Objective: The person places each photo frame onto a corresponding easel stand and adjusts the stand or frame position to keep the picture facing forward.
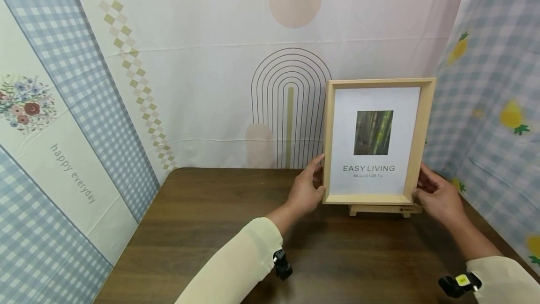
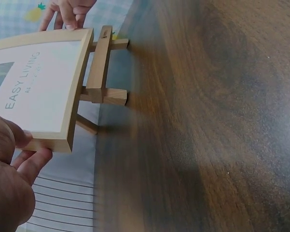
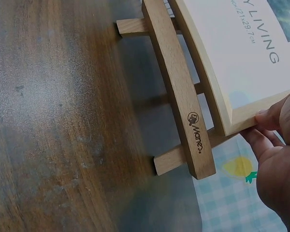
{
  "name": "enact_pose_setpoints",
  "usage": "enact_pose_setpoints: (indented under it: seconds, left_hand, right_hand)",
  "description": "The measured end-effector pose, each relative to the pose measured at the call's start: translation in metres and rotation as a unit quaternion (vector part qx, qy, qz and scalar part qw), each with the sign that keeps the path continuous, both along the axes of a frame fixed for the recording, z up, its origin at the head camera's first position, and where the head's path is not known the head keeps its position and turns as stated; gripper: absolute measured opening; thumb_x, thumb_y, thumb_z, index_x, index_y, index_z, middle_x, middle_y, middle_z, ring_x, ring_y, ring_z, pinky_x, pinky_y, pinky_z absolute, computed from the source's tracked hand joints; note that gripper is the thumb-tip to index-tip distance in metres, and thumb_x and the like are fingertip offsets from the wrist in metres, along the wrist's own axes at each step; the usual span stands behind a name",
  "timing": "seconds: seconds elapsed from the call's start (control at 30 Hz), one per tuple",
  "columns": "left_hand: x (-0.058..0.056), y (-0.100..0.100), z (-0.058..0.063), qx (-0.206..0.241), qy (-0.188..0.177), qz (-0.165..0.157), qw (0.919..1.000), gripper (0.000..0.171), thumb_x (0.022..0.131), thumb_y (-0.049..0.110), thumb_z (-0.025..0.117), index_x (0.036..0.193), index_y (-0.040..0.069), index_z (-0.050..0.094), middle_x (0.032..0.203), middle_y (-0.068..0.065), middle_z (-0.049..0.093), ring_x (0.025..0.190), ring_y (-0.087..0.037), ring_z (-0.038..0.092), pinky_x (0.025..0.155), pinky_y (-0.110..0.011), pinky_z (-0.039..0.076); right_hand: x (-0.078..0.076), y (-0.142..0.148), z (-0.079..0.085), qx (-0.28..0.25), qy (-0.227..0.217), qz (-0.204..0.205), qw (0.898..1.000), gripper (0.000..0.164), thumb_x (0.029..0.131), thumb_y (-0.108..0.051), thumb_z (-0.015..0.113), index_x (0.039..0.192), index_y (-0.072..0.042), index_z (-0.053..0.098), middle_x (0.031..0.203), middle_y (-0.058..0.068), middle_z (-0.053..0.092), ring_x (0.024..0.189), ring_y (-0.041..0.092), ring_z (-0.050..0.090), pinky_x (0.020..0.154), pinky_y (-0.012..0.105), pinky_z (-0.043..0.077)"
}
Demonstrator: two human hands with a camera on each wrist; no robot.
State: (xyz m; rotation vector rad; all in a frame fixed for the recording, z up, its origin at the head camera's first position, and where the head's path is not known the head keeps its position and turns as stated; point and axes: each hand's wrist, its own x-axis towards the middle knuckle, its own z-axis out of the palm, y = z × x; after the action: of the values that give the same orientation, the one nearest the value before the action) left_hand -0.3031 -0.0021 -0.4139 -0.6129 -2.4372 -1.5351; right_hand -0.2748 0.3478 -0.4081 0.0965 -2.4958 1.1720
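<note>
A light wooden picture frame [image 1: 422, 140] stands upright at the back right in the head view. Its white sheet [image 1: 374, 135] carries a small bamboo photo and the words EASY LIVING. My left hand [image 1: 304, 187] grips the lower left edge, thumb in front and fingers behind. On the lower right edge, my right hand [image 1: 440, 197] pinches the frame the same way. Just under the frame is a small wooden easel [image 3: 179, 92], its ledge stamped with a logo. Both wrist views show a narrow gap between ledge and frame bottom. Most of the easel's back is hidden behind the frame.
The easel's feet rest on a dark wooden table [image 1: 202, 229], near its back edge. A pale printed cloth [image 1: 202, 83] hangs behind it. Checked cloths hang at the left [image 1: 114, 121] and close by the right hand [image 1: 485, 154].
</note>
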Motion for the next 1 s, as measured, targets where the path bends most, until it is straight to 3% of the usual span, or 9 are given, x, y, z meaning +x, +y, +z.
enact_pose_setpoints:
  seconds: [0.47, 0.7, 1.0]
  left_hand:
    - [0.01, -0.001, 0.0, 0.013, 0.014, -0.03, 0.9994, 0.088, 0.088, -0.014, 0.066, 0.16, 0.026, 0.034, 0.14, -0.011, 0.059, 0.113, -0.02, 0.065, 0.08, -0.021, 0.055]
    - [0.01, 0.0, 0.0, 0.019, 0.006, -0.036, 0.9992, 0.084, 0.093, -0.011, 0.061, 0.161, 0.028, 0.032, 0.144, -0.009, 0.058, 0.117, -0.018, 0.063, 0.082, -0.017, 0.053]
    - [0.01, 0.002, -0.002, 0.029, 0.003, -0.062, 0.9976, 0.09, 0.089, -0.013, 0.057, 0.163, 0.029, 0.027, 0.146, -0.009, 0.056, 0.118, -0.017, 0.061, 0.081, -0.018, 0.052]
  right_hand:
    - [0.013, -0.001, -0.002, -0.001, 0.001, -0.015, 1.0, 0.075, 0.097, -0.001, 0.064, 0.161, -0.016, 0.027, 0.14, 0.036, 0.05, 0.096, -0.019, 0.047, 0.069, 0.011, 0.052]
    - [0.014, -0.001, -0.004, -0.007, -0.004, -0.019, 1.0, 0.077, 0.096, 0.0, 0.064, 0.161, -0.021, 0.027, 0.141, 0.036, 0.05, 0.096, -0.018, 0.048, 0.068, 0.011, 0.053]
    - [0.013, 0.002, -0.005, -0.004, -0.002, -0.03, 1.0, 0.076, 0.096, 0.0, 0.064, 0.161, -0.016, 0.026, 0.14, 0.036, 0.05, 0.096, -0.017, 0.047, 0.071, 0.008, 0.05]
